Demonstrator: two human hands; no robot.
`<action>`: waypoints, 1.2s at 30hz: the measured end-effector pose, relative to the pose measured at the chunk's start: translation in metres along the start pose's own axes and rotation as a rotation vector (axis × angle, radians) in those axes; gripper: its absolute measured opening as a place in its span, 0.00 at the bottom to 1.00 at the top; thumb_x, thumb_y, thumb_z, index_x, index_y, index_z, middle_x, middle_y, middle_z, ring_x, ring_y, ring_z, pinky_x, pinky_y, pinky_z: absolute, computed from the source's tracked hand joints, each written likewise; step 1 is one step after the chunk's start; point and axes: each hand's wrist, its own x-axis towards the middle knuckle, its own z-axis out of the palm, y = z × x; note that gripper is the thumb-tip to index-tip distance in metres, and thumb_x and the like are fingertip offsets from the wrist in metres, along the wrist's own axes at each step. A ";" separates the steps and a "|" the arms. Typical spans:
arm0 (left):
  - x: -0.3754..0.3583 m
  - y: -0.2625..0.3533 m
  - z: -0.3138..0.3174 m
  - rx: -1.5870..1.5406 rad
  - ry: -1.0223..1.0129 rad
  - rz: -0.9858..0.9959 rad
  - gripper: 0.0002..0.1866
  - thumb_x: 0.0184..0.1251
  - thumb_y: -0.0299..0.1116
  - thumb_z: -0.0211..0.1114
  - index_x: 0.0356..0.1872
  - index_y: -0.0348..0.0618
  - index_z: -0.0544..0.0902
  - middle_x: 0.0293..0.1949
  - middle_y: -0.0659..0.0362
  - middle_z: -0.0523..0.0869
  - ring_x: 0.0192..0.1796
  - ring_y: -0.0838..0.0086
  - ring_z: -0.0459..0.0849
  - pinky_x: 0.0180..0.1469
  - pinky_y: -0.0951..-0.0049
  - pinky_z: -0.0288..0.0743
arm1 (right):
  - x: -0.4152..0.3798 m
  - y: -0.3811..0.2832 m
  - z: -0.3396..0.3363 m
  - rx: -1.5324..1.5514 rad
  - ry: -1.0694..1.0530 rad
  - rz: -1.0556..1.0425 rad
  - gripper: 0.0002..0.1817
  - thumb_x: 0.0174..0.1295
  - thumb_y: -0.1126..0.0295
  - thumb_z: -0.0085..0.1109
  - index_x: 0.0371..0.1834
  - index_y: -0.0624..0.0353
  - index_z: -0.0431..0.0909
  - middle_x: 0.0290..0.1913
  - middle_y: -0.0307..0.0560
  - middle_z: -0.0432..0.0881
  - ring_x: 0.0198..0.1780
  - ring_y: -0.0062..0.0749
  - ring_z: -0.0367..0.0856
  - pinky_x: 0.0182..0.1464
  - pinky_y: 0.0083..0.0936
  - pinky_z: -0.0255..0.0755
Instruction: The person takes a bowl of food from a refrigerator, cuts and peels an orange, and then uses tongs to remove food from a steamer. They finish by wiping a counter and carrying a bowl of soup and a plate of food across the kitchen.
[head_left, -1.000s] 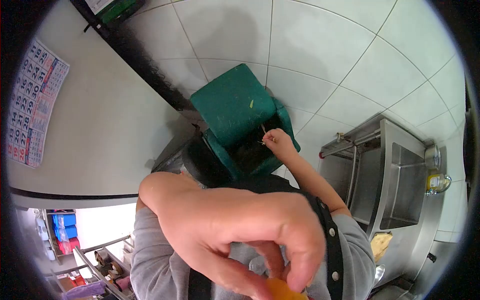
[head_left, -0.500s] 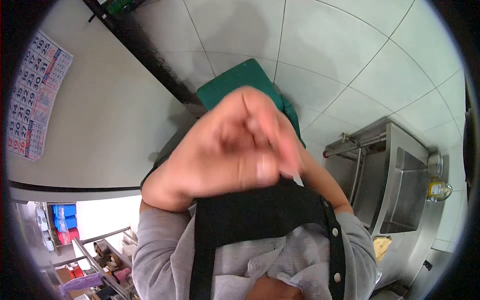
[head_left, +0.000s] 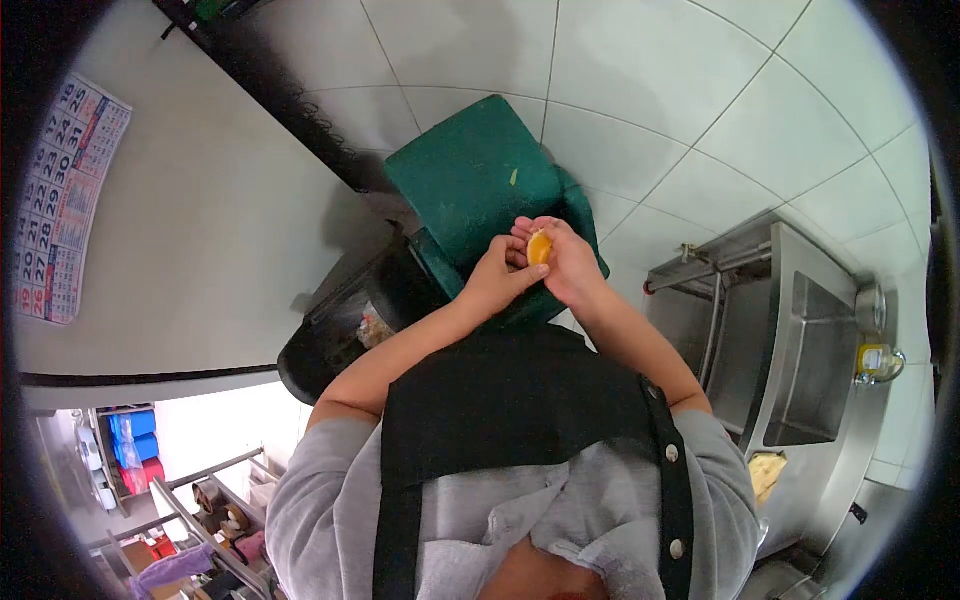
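Note:
A small piece of orange (head_left: pixel 539 248), bright yellow-orange with a pale edge, sits between my two hands. My right hand (head_left: pixel 572 265) cups it, palm up and fingers curled around its far side. From the left, my left hand (head_left: pixel 500 278) pinches toward the piece, its thumb at the lower end and its fingertips beside it. Both hands are over the green bin (head_left: pixel 475 170), whose lid carries a small yellow-green scrap (head_left: pixel 514 177).
A black bin (head_left: pixel 335 320) with rubbish inside stands at the left, below a pale panel with a calendar (head_left: pixel 70 200). On the right is a steel sink (head_left: pixel 765 350) with a yellow-labelled bottle (head_left: pixel 873 360). Shelving (head_left: pixel 190 500) shows at lower left.
The left hand, blurred and close to the camera before, has come down and away to meet the right hand. The orange piece and both bins now show plainly.

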 end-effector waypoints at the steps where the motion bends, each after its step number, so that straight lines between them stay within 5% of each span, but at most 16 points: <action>1: 0.001 -0.002 0.002 0.028 0.026 0.053 0.24 0.61 0.36 0.69 0.52 0.38 0.69 0.41 0.57 0.79 0.40 0.75 0.79 0.41 0.75 0.77 | -0.002 0.005 0.002 -0.004 0.004 -0.023 0.09 0.67 0.70 0.46 0.45 0.63 0.69 0.52 0.55 0.75 0.53 0.43 0.75 0.57 0.39 0.71; 11: -0.001 0.015 -0.016 -0.211 0.106 -0.020 0.21 0.63 0.32 0.67 0.54 0.37 0.71 0.44 0.57 0.80 0.43 0.76 0.80 0.46 0.75 0.77 | -0.021 -0.002 -0.006 -0.588 -0.094 -0.145 0.12 0.68 0.69 0.52 0.49 0.64 0.70 0.49 0.47 0.76 0.49 0.28 0.77 0.54 0.26 0.73; 20: -0.004 0.010 -0.008 -0.272 0.086 0.071 0.25 0.62 0.32 0.68 0.58 0.38 0.72 0.46 0.60 0.80 0.47 0.78 0.79 0.52 0.76 0.74 | -0.027 -0.001 -0.007 -0.482 -0.025 -0.126 0.07 0.68 0.70 0.53 0.42 0.63 0.74 0.38 0.41 0.79 0.39 0.22 0.79 0.45 0.22 0.77; 26: -0.008 0.019 -0.004 -0.239 0.067 0.082 0.22 0.66 0.31 0.63 0.59 0.38 0.71 0.47 0.59 0.81 0.47 0.77 0.80 0.52 0.75 0.74 | -0.019 0.007 -0.022 -0.987 0.037 -0.306 0.06 0.67 0.70 0.51 0.39 0.62 0.73 0.35 0.41 0.79 0.36 0.20 0.78 0.40 0.21 0.74; 29: -0.008 0.020 -0.003 -0.178 0.068 0.055 0.20 0.68 0.31 0.60 0.58 0.36 0.71 0.45 0.58 0.81 0.45 0.77 0.80 0.50 0.76 0.74 | -0.021 0.014 -0.022 -1.180 0.073 -0.506 0.08 0.64 0.69 0.54 0.38 0.64 0.72 0.34 0.53 0.78 0.35 0.41 0.79 0.39 0.36 0.72; 32: -0.009 0.014 -0.001 -0.227 0.062 0.059 0.19 0.68 0.29 0.59 0.57 0.34 0.71 0.41 0.58 0.81 0.42 0.78 0.80 0.46 0.77 0.75 | -0.026 0.009 -0.015 -1.330 0.080 -0.574 0.07 0.64 0.70 0.52 0.37 0.63 0.71 0.35 0.56 0.77 0.38 0.51 0.78 0.42 0.37 0.72; 36: -0.013 0.007 0.002 -0.452 -0.038 -0.039 0.20 0.70 0.28 0.55 0.61 0.35 0.68 0.48 0.56 0.79 0.46 0.77 0.80 0.50 0.74 0.76 | -0.021 0.001 -0.028 -1.381 0.132 -0.702 0.05 0.63 0.73 0.52 0.37 0.62 0.71 0.36 0.55 0.78 0.38 0.49 0.79 0.41 0.36 0.72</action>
